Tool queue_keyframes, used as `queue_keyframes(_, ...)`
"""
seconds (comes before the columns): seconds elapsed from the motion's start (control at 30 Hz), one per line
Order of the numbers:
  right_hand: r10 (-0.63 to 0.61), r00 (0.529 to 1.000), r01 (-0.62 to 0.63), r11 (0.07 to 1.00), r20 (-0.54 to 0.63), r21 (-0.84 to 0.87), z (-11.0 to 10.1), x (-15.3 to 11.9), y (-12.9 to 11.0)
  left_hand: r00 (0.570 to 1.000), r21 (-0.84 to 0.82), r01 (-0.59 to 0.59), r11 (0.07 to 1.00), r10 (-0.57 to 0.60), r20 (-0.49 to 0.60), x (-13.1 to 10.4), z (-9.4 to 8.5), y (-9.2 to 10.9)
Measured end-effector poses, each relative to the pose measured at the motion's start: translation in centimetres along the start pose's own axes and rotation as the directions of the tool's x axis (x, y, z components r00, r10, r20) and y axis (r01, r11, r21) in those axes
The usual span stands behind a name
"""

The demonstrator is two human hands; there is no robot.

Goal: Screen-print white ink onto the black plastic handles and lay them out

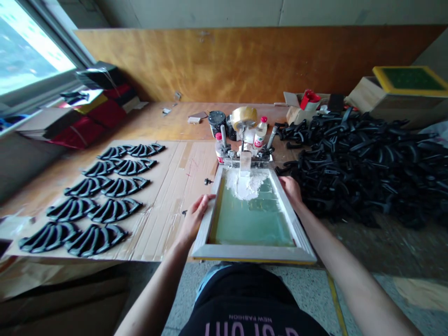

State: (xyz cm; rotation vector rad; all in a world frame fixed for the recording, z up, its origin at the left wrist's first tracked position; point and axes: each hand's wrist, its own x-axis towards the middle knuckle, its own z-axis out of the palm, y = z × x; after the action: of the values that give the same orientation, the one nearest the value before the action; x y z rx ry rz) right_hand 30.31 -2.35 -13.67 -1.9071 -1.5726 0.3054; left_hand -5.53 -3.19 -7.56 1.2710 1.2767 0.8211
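Note:
A metal-framed screen (254,252) with a green mesh lies in front of me, held at its far end by a metal clamp (263,154). White paste (247,186) is smeared over the mesh's far part, and a squeegee (245,163) stands in it. My left hand (198,212) is at the frame's left side, its fingers closed at the edge; what lies beneath them is hidden. Against the right side of the frame rests my right hand (291,189), fingers bent at the edge and partly hidden.
Black fan-shaped parts (115,210) lie in two columns on cardboard (168,200) at the left. A big heap of black parts (371,168) covers the right side. Behind the clamp are a bottle (260,132), a black tub (217,122) and a tape roll (244,116).

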Motion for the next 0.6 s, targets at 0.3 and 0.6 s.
queue_keyframes(0.3,-0.37,0.918,0.395,0.887,0.146,-0.238,4.1,6.0,-9.7,0.988,0.031,0.153,0.988,-0.153,0.001,1.1,1.7,-8.9)
queue_keyframes(0.6,-0.62,0.606,0.71,0.704,0.498,0.012,1.6,-0.9,-7.0,0.983,-0.02,0.186,0.982,-0.186,0.008,1.2,1.5,-9.9)
